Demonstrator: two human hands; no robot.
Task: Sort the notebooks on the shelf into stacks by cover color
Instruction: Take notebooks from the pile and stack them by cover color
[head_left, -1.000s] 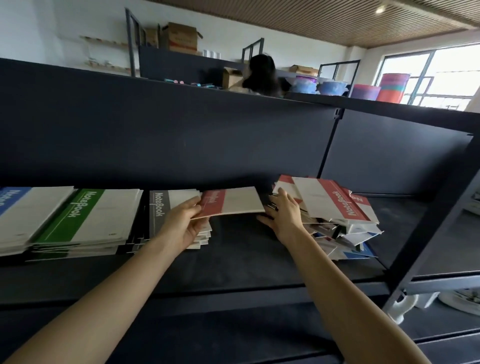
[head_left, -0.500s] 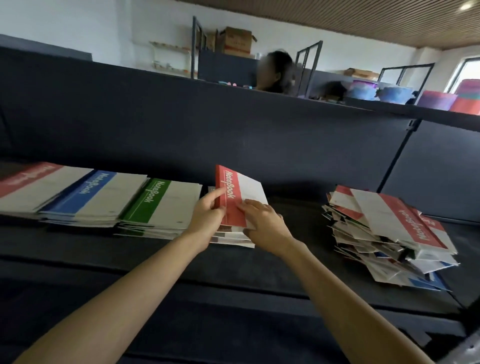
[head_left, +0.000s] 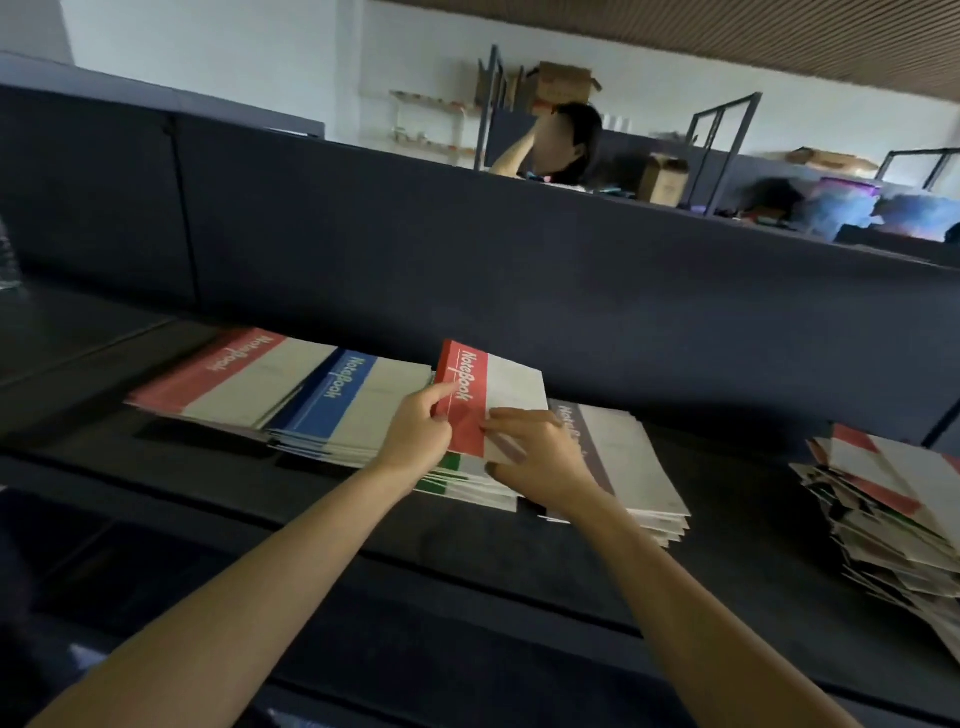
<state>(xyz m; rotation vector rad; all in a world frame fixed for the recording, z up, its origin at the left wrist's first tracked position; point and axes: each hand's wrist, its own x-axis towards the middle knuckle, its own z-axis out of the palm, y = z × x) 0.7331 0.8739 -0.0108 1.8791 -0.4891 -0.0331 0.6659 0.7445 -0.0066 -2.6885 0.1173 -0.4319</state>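
Left hand (head_left: 415, 439) and right hand (head_left: 535, 457) both pinch a red notebook (head_left: 483, 400) tipped up over the green stack (head_left: 451, 462), so next I'd guess it goes left onto the red stack (head_left: 234, 374).

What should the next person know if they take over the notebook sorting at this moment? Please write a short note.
Hands: left hand and right hand both hold one red notebook, tilted above the green stack.
Done: red stack, blue stack, green stack and grey stack lie in a row on the shelf.
Left: put this notebook on the red stack, then sort the mixed pile at the right.
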